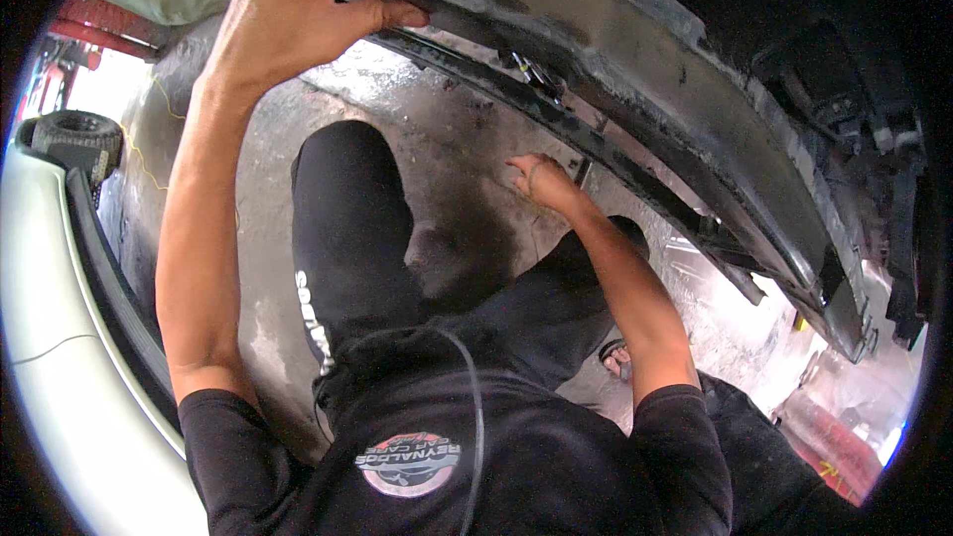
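A long, curved dark bumper (596, 30) with a scuffed, dull grey surface arches across the top and down the right side. At its upper left stretch, my left hand (288, 15) grips the edge. The thumb lies along the lower side, while the other fingers run out of sight at the top. Below the bumper, my right hand (541, 182) hangs over the floor beside my bent knee. Its fingers are loosely curled and apart, and I see nothing held. A narrow black strip (496, 89) runs along under the bumper, close to the right hand.
At the left stands a pale car body panel (60, 337) with a black trim edge. A tyre (79, 134) sits beyond it. A thin yellow cord (149, 174) trails on the stained concrete floor (268, 139). Dark car parts (854, 119) fill the upper right. A red piece (834, 437) lies lower right.
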`<state>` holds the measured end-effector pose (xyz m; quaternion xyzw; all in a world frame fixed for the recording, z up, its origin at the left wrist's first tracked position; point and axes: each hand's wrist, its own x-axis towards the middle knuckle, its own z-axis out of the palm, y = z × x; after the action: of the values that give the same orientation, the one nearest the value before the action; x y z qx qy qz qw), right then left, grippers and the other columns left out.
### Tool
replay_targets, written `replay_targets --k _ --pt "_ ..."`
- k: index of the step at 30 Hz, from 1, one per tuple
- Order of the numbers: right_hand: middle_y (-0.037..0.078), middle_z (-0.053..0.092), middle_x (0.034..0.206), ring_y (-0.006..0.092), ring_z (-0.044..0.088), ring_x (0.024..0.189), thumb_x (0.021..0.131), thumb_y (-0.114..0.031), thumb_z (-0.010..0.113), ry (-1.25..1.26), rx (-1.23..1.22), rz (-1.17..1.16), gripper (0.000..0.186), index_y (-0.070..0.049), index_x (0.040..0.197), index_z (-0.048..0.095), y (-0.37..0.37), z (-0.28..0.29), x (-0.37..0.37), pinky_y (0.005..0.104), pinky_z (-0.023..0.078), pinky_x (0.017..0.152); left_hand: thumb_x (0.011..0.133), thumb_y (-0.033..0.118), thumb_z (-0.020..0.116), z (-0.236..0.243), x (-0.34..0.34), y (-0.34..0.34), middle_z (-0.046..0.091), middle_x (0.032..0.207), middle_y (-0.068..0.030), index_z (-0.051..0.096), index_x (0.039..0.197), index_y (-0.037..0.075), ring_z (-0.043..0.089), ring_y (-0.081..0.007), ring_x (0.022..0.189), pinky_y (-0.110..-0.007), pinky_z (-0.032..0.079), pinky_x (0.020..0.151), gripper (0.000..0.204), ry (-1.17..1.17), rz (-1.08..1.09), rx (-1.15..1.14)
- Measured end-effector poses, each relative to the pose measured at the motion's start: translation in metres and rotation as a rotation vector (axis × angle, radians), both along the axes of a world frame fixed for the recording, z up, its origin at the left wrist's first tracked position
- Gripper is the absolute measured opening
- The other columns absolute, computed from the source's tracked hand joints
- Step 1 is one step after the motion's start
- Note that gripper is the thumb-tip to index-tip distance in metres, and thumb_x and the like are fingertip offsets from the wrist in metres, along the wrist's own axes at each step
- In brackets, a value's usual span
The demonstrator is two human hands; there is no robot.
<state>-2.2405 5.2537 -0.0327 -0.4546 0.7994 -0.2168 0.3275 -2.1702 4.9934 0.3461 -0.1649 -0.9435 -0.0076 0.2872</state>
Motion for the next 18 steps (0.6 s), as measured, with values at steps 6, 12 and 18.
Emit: replay_targets --k 6,12,18 --pt "0.022 0.067 0.121 0.0411 0.063 0.111 0.092 -0.015 0.065 0.115 0.048 -0.126 0.038 -0.007 0.128 0.064 -0.026 -0.063 -0.015 0.0478 0.051 0.096 0.061 0.025 0.090 -0.002 -0.011 -0.018 0.059 0.123 -0.0142 0.056 0.127 0.006 0.052 -0.0317 0.121 -0.050 0.037 0.108 0.076 0.057 -0.056 0.003" --pt "0.023 0.069 0.111 0.0408 0.065 0.107 0.090 -0.021 0.067 0.160 -0.053 -0.407 0.031 -0.004 0.116 0.066 -0.099 -0.086 -0.019 0.0482 0.052 0.091 0.045 0.036 0.088 -0.011 0.009 -0.044 0.063 0.125 -0.0092 0.064 0.128 0.015 0.057 -0.0329 0.120 -0.052 0.038 0.107 0.089 0.159 -0.054 0.128" --pt "0.021 0.069 0.112 0.0381 0.066 0.106 0.091 -0.021 0.064 0.172 0.000 -0.513 0.031 -0.003 0.116 0.066 -0.168 -0.129 -0.019 0.0463 0.051 0.092 0.075 0.034 0.063 -0.011 0.017 -0.041 0.060 0.119 -0.0150 0.063 0.118 0.008 0.056 -0.0348 0.118 -0.061 0.033 0.110 0.050 0.307 -0.178 0.260"
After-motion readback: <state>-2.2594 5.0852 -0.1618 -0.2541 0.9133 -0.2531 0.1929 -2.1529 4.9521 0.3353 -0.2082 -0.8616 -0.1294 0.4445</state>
